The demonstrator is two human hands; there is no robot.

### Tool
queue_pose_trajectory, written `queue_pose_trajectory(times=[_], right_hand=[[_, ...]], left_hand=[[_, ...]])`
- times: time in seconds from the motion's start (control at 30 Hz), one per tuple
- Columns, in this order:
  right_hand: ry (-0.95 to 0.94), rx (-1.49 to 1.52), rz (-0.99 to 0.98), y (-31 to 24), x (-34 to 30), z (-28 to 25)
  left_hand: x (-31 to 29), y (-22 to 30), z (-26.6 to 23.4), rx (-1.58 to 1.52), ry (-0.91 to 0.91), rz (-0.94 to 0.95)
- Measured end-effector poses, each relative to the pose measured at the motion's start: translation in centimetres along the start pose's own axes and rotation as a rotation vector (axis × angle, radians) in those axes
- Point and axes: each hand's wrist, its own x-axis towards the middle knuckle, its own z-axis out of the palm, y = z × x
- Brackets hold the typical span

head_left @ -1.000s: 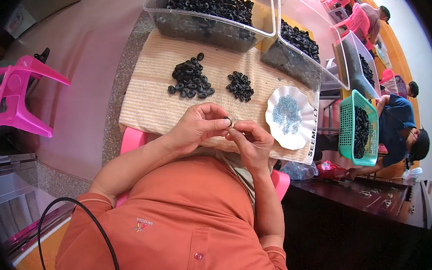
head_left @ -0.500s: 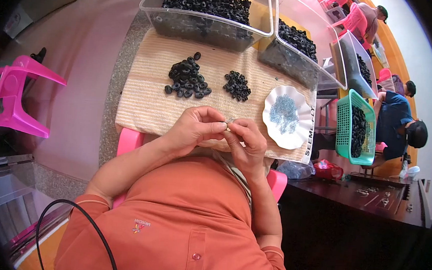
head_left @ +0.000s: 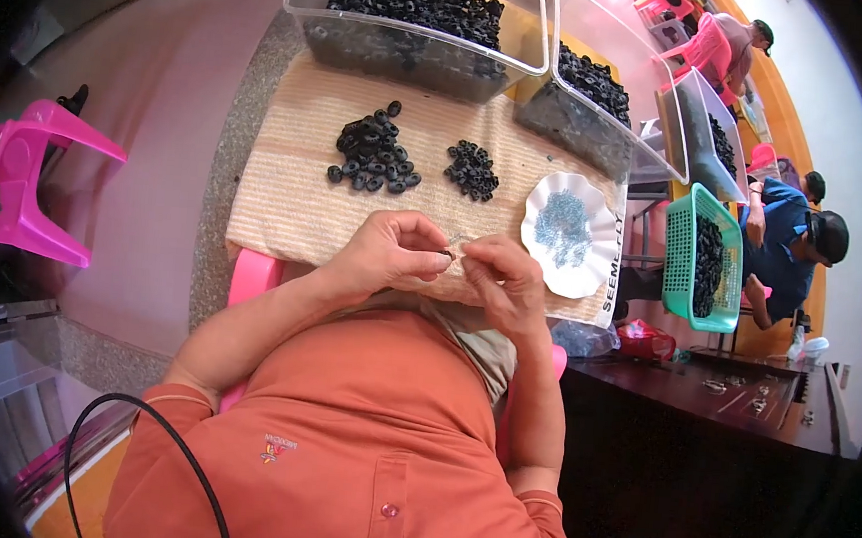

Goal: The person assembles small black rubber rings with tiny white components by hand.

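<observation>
At the near edge of the cloth, my left hand (head_left: 394, 252) pinches a small black piece (head_left: 447, 254) between thumb and forefinger. Just to its right, my right hand (head_left: 506, 282) has thumb and forefinger drawn together; whatever they hold is too small to make out. Beyond the left hand lies a pile of black oval ring-shaped pieces (head_left: 372, 153). A second heap, of smaller black ring-shaped pieces (head_left: 473, 170), sits to the right of it. A white scalloped plate (head_left: 588, 278) beside my right hand bears many tiny bluish clear pieces (head_left: 562, 228).
Clear plastic bins (head_left: 417, 43) of black pieces stand at the table's far side. A green basket (head_left: 680, 256) holds more at the right. A person in blue (head_left: 778, 243) sits beyond it. A pink stool (head_left: 32, 181) is at the left, and a dark tabletop (head_left: 683, 382) at the right.
My right hand has moved a little to the right, away from the left fingertips, opening a small gap. The left hand stays nearly in place. The person in blue has shifted.
</observation>
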Motion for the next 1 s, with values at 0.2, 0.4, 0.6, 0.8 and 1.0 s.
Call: queue_pose_trajectory(times=[0.2,0.4,0.6,0.8,1.0], right_hand=[[0.089,-0.369,-0.023,-0.7,1.7,-1.8],[-0.065,-0.692,-0.039,0.0,2.2,-1.1],[-0.1,-0.737,-0.043,-0.5,2.9,-0.7],[-0.044,-0.865,-0.076,-0.2,4.4,-1.0],[-0.084,-0.953,-0.04,0.9,6.1,-0.4]], left_hand=[[0.1,0.6,-0.2,0.06,0.077,0.071],[0.4,0.4,-0.4,0.068,0.094,0.117],[0.7,0.1,-0.9,0.076,0.117,0.156],[1.1,-0.3,-1.3,0.081,0.095,0.191],[1.1,-0.3,-1.3,0.097,0.12,0.187]])
